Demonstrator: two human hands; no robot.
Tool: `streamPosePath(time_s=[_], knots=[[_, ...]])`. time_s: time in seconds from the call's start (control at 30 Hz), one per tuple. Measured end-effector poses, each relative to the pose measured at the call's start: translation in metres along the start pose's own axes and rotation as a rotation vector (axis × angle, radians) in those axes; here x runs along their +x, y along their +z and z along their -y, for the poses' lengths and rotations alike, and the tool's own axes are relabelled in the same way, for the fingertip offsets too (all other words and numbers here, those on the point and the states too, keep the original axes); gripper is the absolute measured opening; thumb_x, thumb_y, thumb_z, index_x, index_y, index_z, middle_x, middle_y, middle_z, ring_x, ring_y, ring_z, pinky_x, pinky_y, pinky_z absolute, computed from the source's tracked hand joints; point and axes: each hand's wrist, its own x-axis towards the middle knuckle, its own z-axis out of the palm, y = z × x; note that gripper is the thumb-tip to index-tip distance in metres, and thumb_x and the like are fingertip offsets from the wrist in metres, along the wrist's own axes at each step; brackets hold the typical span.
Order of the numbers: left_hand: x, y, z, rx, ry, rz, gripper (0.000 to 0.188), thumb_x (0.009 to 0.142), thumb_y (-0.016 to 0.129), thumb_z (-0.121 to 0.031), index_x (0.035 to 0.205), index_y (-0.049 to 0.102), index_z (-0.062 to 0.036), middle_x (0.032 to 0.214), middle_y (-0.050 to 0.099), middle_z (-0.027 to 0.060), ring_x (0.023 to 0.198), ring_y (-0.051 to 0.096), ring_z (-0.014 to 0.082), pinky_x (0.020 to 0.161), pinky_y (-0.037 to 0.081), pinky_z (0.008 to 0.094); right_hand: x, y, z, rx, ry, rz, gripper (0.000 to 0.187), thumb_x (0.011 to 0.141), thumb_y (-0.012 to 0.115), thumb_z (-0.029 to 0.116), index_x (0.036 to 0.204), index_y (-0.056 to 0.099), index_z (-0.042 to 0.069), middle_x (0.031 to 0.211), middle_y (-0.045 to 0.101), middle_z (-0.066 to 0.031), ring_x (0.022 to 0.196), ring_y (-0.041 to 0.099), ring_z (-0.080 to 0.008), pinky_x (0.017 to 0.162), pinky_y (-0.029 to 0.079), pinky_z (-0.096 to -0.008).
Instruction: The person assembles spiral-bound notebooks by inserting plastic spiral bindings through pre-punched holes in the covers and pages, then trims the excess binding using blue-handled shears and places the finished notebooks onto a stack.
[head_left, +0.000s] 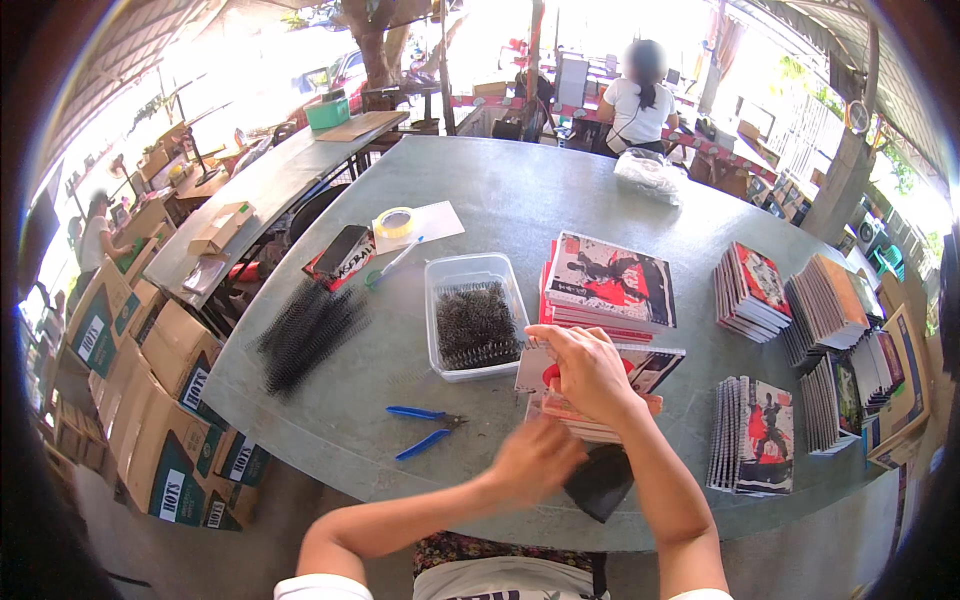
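Right hand grips a notebook; left hand blurred just below, grip indeterminate. Leftward: clear plastic tub of black spiral coils. Risk: uneven finger pressure could skew pages.

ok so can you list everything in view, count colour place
Worktable: one, grey, centre
Notebooks: several stacks, mostly red-black-white covers, centre and right
Plastic tub: one, clear, mid-table
Wire coils: many, black, in tub and left of it
Pliers: one pair, blue handles, nearer than tub
Tape roll: one, yellow, on white card
Pen: one, white-blue, left of tub
Phone-like slab: one, black, table's left
Flat piece: one, black, near edge
Plastic bag: one, clear, far edge
Cardboard boxes: several, brown, left floor
Box: one, green, side table
Co-workers: two, white tops, background
Left hand: one, bare, blurred, near notebooks
Right hand: one, bare, over notebooks
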Motion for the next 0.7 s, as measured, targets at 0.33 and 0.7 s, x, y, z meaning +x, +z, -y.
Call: streamPosePath(time_s=[0.33, 0.7], knots=[[0.034, -0.065, 0.003, -0.274, -0.434, 0.059, 0.043, 0.08, 0.063, -0.02, 0.121, 0.05, -0.0158, 0.106, 0.055, 0.0168, 0.091, 0.058, 0.0366, 0.072, 0.049, 0.0453, -0.01, -0.019, -0.021, -0.264, 0.112, -0.377, 0.02, 0.077, 0.067, 0.021, 0.093, 0.062, 0.01, 0.08, 0.063, -0.0053, 0.084, 0.058, -0.0275, 0.077, 0.042, -0.0365], [0.069, -0.111, 0.044, 0.168, -0.191, -0.568, 0.036, 0.074, 0.065, -0.004, 0.108, 0.065, -0.0143, 0.083, 0.057, 0.0068, 0.071, 0.058, 0.022, 0.058, 0.049, 0.0361, -0.041, -0.033, -0.018, -0.122, 0.148, -0.109, 0.015, 0.077, 0.064, 0.019, 0.091, 0.066, 0.014, 0.08, 0.067, -0.0027, 0.076, 0.062, -0.0204, 0.072, 0.042, -0.0343]])
